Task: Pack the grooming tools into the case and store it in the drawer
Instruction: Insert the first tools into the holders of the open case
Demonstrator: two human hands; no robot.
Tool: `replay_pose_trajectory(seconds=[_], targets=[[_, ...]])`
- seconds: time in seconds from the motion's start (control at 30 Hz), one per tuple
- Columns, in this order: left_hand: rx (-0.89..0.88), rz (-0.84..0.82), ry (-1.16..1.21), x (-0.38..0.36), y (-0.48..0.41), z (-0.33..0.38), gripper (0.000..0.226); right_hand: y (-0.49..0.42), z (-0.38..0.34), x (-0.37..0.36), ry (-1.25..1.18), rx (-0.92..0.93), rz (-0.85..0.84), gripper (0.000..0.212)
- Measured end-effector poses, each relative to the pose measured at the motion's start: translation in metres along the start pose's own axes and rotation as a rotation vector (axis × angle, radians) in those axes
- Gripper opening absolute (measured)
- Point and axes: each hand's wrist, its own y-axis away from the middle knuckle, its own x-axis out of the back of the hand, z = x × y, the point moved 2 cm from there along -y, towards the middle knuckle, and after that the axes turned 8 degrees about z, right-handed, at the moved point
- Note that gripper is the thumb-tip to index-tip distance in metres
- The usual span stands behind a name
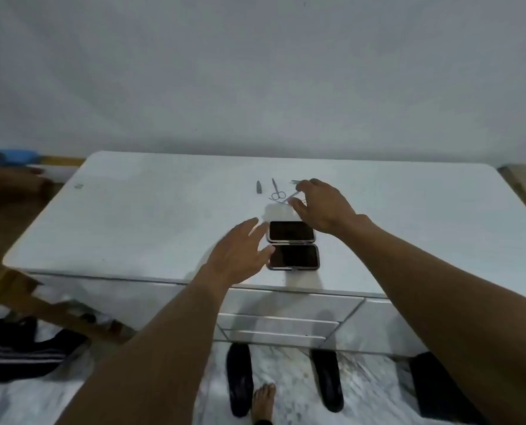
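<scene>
The case (293,245) lies open flat near the bench's (151,216) front edge, its two black halves one behind the other. Just beyond it lie the clipper (259,187), scissors (276,190) and some thin picks, too blurred to tell apart. The right hand (320,207) pinches a slim tool (292,196) between thumb and forefinger. The left hand (240,256) is spread, fingers straight, thumb at the near half's left edge. Drawers (280,323) sit below, closed.
</scene>
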Motion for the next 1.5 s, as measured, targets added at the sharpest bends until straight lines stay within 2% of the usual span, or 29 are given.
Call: replay_pose_trajectory(seconds=[0.17, 0.3, 0.5, 0.63, 0.93, 1.03, 1.17, 1.27, 1.5], targets=[[-0.127, -0.055, 0.030, -0.025, -0.007, -0.024, 0.066, -0.037, -0.012, -0.032, -0.016, -0.020, -0.055, 0.042], [-0.181, 0.002, 0.051, -0.039, -0.009, -0.039, 0.062, -0.063, -0.021, -0.055, -0.008, -0.014, -0.080, 0.040], [-0.228, 0.040, 0.041, -0.045, -0.013, -0.043, 0.062, -0.099, -0.032, -0.084, 0.003, -0.009, -0.161, 0.036], [-0.226, 0.042, 0.044, -0.048, -0.013, -0.045, 0.062, -0.113, -0.035, -0.102, 0.092, 0.004, -0.244, 0.033], [-0.225, 0.059, 0.024, -0.050, -0.014, -0.046, 0.063, -0.123, -0.034, -0.106, 0.111, 0.010, -0.170, 0.018], [-0.219, 0.097, 0.067, -0.047, -0.014, -0.046, 0.063, -0.113, -0.029, -0.094, 0.042, -0.010, -0.144, 0.025], [-0.201, 0.115, 0.081, -0.047, -0.011, -0.045, 0.061, -0.079, -0.016, -0.065, -0.124, -0.088, -0.065, 0.023], [-0.202, 0.122, 0.080, -0.046, -0.009, -0.044, 0.061, -0.043, -0.003, -0.045, -0.131, -0.099, -0.018, 0.025], [-0.202, 0.121, 0.009, -0.046, -0.005, -0.041, 0.061, 0.039, 0.019, -0.020, -0.192, -0.177, -0.028, 0.021]])
